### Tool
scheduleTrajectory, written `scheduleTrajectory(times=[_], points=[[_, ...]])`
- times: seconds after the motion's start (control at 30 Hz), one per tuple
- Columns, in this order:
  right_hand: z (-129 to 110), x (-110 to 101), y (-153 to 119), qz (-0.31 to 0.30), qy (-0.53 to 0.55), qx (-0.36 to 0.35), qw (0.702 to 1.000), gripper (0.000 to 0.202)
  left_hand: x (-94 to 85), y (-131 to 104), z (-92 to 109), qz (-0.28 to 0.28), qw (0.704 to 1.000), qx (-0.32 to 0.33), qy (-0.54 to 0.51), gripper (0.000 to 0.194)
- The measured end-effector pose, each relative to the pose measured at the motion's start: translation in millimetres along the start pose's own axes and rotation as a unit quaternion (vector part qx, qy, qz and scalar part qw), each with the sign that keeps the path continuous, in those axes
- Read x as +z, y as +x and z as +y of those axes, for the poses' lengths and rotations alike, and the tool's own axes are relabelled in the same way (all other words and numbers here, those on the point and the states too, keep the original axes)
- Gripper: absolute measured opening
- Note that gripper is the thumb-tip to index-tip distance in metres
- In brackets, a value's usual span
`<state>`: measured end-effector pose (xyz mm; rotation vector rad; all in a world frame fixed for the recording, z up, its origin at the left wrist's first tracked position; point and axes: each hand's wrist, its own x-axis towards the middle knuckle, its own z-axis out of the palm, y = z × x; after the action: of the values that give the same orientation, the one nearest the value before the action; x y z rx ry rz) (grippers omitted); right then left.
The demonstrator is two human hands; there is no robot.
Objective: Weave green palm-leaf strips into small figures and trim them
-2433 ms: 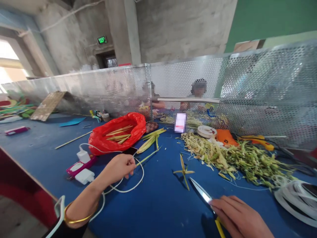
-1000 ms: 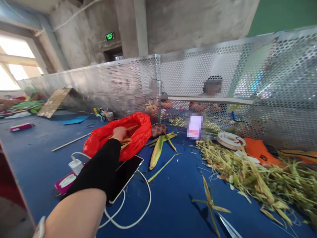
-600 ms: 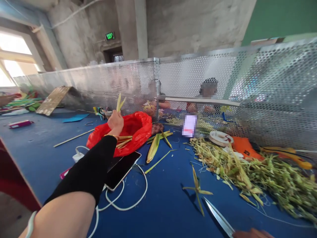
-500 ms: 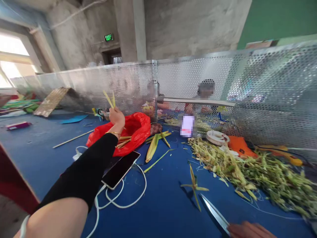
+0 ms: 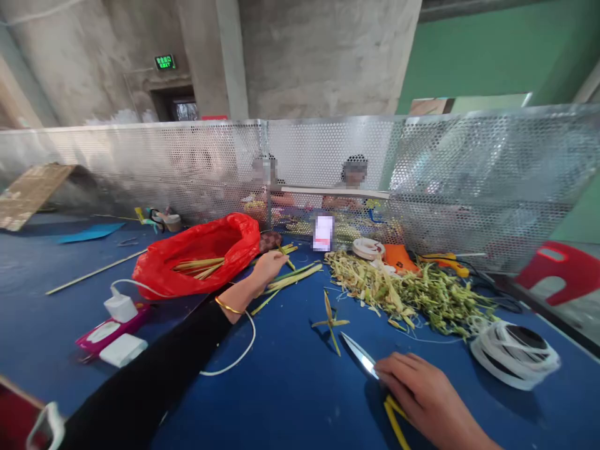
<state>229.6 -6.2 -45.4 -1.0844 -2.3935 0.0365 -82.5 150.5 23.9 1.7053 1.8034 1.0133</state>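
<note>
My left hand [image 5: 269, 269] reaches over the table, its fingertips pinched on a yellow-green leaf strip [image 5: 290, 265]. More leaf strips [image 5: 300, 276] lie just under and beside it. To its left, a red plastic bag [image 5: 164, 262] gapes with pale strips [image 5: 199, 267] inside. Near the front, my right hand [image 5: 417, 384] is closed around scissors [image 5: 359, 353]; their blades are together and point away to the left, while a yellow handle [image 5: 394, 425] shows below the hand. Just beyond the blade tips, a small cross-shaped piece of leaf strips [image 5: 330, 323] rests on the blue table [image 5: 281, 387].
A heap of leaf scraps [image 5: 412, 294] spreads at right, with a tape roll [image 5: 368, 249] and a glue gun [image 5: 447, 264] behind. A white spool [image 5: 515, 356] stands far right. Chargers on a power strip [image 5: 112, 331] sit left. A perforated metal screen [image 5: 210, 162] runs across the back.
My left hand has come down and right from above the red bag, where it held up several strips. Strips now lie beneath it. The view has turned right, bringing my right hand fully into sight.
</note>
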Motion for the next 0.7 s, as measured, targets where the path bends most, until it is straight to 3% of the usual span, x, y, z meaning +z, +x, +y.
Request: scheduleTrajectory(times=[0.17,0.37,0.7], points=[[0.0,0.0,-1.6,0.001,0.006,0.013,1.0,0.021,-15.0,-2.2,-16.9,0.047,0.994,0.017,0.093,0.024],[-0.7,-3.8,0.4,0.029,0.012,-0.002,0.999,0.021,-18.7,-7.7,-15.5,0.082,0.968,0.041,0.233,0.019],[0.8,-2.6,1.3,0.013,0.016,-0.003,1.0,0.02,4.1,29.6,-14.9,0.011,0.925,0.042,0.376,0.033]])
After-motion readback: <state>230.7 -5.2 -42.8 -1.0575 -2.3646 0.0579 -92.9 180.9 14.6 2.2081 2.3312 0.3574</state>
